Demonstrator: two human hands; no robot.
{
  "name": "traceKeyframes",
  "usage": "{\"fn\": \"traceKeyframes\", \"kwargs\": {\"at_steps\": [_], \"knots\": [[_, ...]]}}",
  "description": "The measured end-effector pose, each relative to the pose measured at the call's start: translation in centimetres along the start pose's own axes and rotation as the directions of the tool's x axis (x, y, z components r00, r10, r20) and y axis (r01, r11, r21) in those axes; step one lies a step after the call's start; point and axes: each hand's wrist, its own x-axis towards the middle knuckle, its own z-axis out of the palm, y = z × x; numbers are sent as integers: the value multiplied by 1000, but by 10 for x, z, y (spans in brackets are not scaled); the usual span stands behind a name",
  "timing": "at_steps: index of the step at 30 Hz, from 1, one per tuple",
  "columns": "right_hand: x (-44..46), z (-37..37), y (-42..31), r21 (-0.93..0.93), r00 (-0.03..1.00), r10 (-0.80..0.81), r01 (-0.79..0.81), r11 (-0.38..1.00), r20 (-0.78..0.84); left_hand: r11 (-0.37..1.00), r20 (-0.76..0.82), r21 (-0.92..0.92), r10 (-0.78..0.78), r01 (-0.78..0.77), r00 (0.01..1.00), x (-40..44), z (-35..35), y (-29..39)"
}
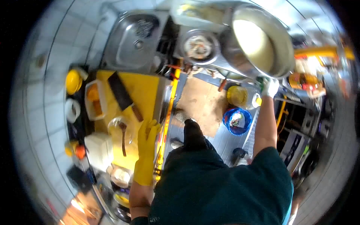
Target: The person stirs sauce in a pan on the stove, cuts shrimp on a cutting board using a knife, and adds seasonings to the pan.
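My left hand, in a long yellow rubber glove, is over the right edge of a yellow cutting board. Its fingers are close together, and whether they hold anything does not show. Beside it lies a cleaver with a wooden handle. A clear bowl with a dark utensil stands to its left. My right hand, in a white glove, is at the near lower side of a large metal pot holding pale liquid. Its fingers are blurred, so their grip is unclear.
A metal sink is at the back left. Between sink and pot stands a round metal bowl. A plastic container holds orange food. On the floor are cardboard, a jug of yellow liquid and a blue basket.
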Motion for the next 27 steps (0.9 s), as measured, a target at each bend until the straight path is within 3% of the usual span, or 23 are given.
{"fn": "traceKeyframes", "kwargs": {"at_steps": [3,7,8,9,10,11,12,13,15,17,19,20,21,22,24,25,26,27], "knots": [[-37,-14,-7,-62,995,-95,94,994,-13,1000,-219,-9,-5,3,976,-65,-42,-4],[-107,-19,30,-230,978,-122,160,960,170,997,-442,-27,50,-68,896,-134,-85,-20],[-138,-13,46,-529,983,-125,176,830,133,999,-501,-8,32,-42,865,-146,-90,-16],[-156,-6,90,-754,828,-335,554,354,451,998,-557,3,59,-69,828,-158,-101,-32],[-204,9,84,-579,874,-1,323,749,486,998,-617,-6,50,-68,785,-170,-108,-42],[-257,26,73,-429,820,332,-119,896,466,998,-668,-18,38,-67,743,-181,-114,-53],[-275,38,72,-508,564,496,-151,848,660,997,-711,-26,30,-69,703,-189,-114,-64],[-293,50,70,-587,234,595,-114,802,768,996,-751,-39,26,-83,660,-197,-121,-77],[-323,82,68,-343,-164,412,331,879,896,997,-808,61,72,-39,585,-222,-130,-99],[-312,117,90,-55,-340,304,582,811,890,993,-855,111,110,-29,507,-243,-132,-112],[-330,148,45,-274,-307,510,571,774,803,997,-891,78,71,-3,447,-264,-133,-127],[-320,162,65,-123,-350,431,641,758,832,998,-908,63,53,10,416,-276,-136,-135],[-299,177,89,-329,-378,447,337,882,811,998,-926,63,49,24,374,-289,-136,-141],[-291,185,102,-508,-413,460,-7,862,786,998,-934,70,69,-9,351,-301,-138,-156],[-311,188,64,-575,-266,572,75,815,776,982,-952,188,175,26,251,-328,-143,-171],[-295,195,78,-673,-272,670,97,733,690,964,-955,252,233,89,182,-345,-148,-177],[-288,202,93,-697,-201,716,168,697,668,938,-949,309,292,156,120,-362,-154,-181],[-268,211,112,-607,-394,694,337,719,603,907,-934,357,352,224,66,-380,-162,-184]]}}
